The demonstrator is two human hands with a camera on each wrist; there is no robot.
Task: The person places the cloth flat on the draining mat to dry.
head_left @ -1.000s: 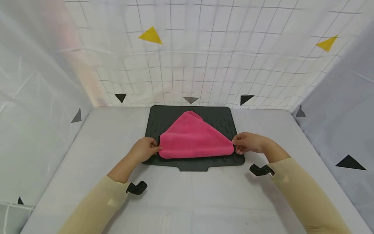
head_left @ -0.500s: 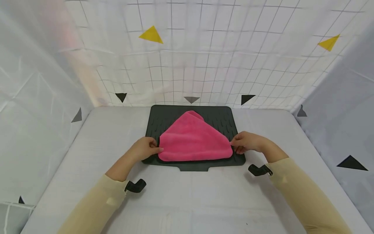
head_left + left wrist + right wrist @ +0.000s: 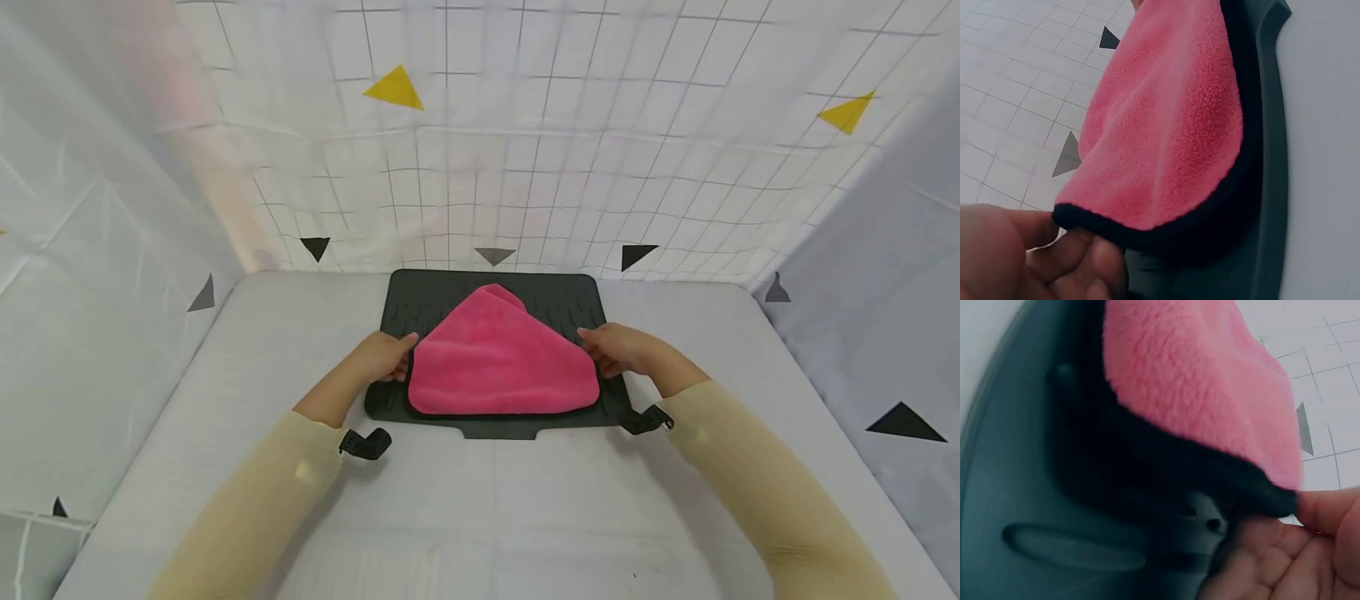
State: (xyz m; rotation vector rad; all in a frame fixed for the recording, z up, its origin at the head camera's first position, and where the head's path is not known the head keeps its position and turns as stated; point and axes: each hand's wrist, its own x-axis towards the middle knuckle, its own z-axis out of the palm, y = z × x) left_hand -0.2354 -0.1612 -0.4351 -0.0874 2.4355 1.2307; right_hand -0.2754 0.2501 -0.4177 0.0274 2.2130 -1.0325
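One pink cloth (image 3: pixel 504 367), dark-trimmed: likely soft, light, limp; best held at either side, where my left hand (image 3: pixel 378 357) and right hand (image 3: pixel 619 347) pinch it.

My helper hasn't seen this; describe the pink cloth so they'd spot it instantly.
On the white table, find the dark ridged mat. Over it, pinched at both ends by the left hand and right hand, is the fleecy cloth, told from the mat by bright pink pile and black edging.
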